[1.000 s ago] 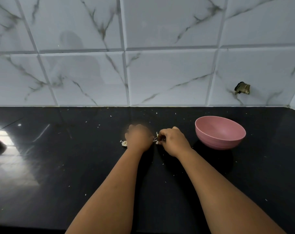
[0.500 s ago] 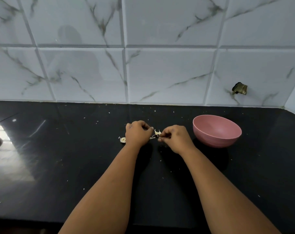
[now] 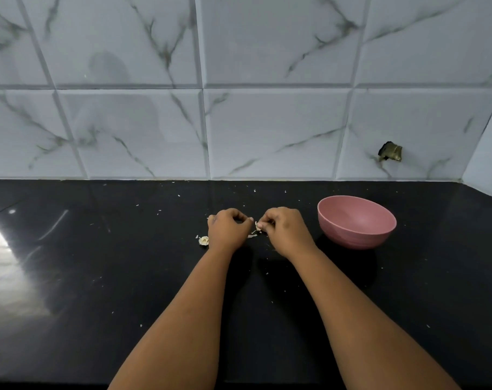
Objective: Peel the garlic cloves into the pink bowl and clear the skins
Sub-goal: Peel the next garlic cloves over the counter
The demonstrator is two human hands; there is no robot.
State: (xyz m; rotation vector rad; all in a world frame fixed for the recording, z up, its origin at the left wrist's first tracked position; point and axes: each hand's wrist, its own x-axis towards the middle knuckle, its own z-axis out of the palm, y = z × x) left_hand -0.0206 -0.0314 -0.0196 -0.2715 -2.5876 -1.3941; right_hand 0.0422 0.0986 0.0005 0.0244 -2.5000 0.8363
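Two hands, pressed together a second ago, are now drawn slightly apart: clove (image 3: 258, 226) kept pinched in right hand (image 3: 284, 230), left hand (image 3: 228, 229) curled with its grip contents hidden, skin likely torn off, bowl (image 3: 357, 220) seemingly empty on tabletop (image 3: 98, 277).

1. No text, label, brand, number or sign was legible anywhere in the frame.
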